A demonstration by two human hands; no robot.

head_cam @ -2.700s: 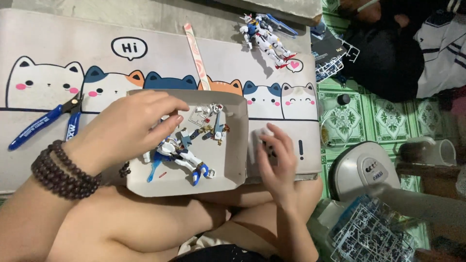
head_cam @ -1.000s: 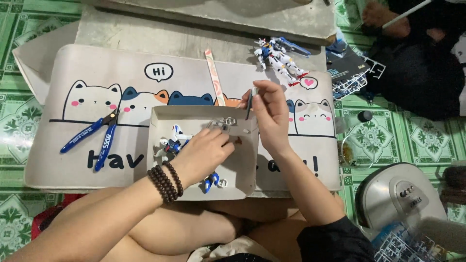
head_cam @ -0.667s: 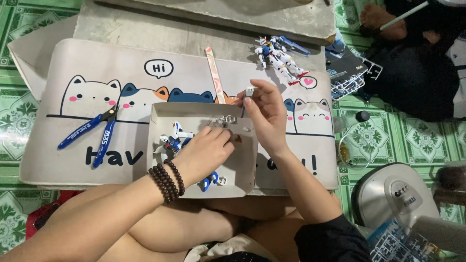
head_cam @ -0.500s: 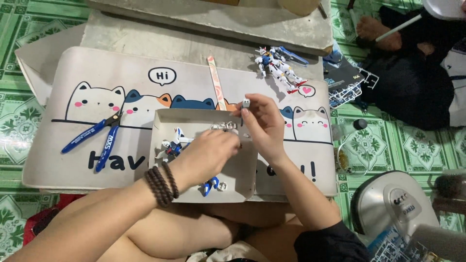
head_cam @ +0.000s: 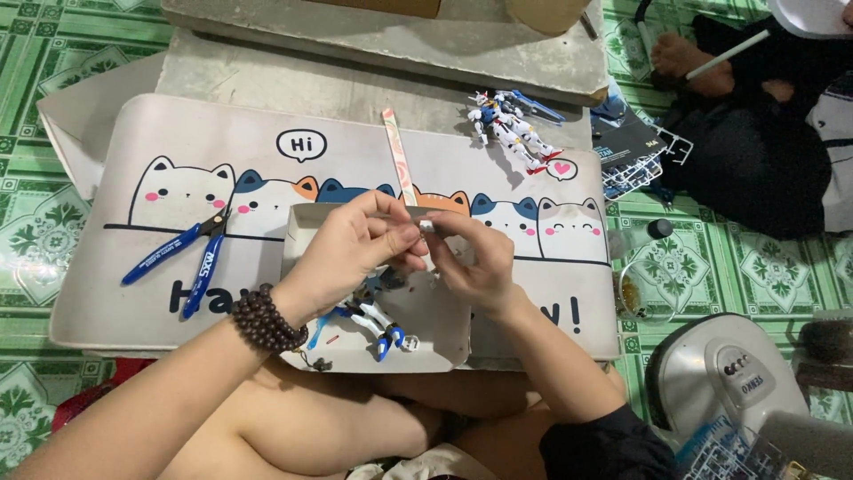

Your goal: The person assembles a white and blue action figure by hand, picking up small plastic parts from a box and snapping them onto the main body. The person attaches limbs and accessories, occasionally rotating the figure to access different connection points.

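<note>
While a pair of blue-handled nippers point(head_cam: 178, 252) lies at the left on the cat-printed mat point(head_cam: 133, 178), the left hand point(head_cam: 351, 249), with a dark bead bracelet point(head_cam: 267, 318) at its wrist, is raised above the shallow grey tray point(head_cam: 444, 342). Its grip is closed, thumb and fingertips pinching a small white model part point(head_cam: 427, 228). The right hand point(head_cam: 471, 258) meets it from the other side, its grip also pinched onto that same part, so the piece sits between both hands over the tray. Below them a blue-and-white model figure point(head_cam: 373, 318) lies in the tray. Farther right, a finished model robot point(head_cam: 514, 129) lies at the mat's top edge, well apart from the hands.
</note>
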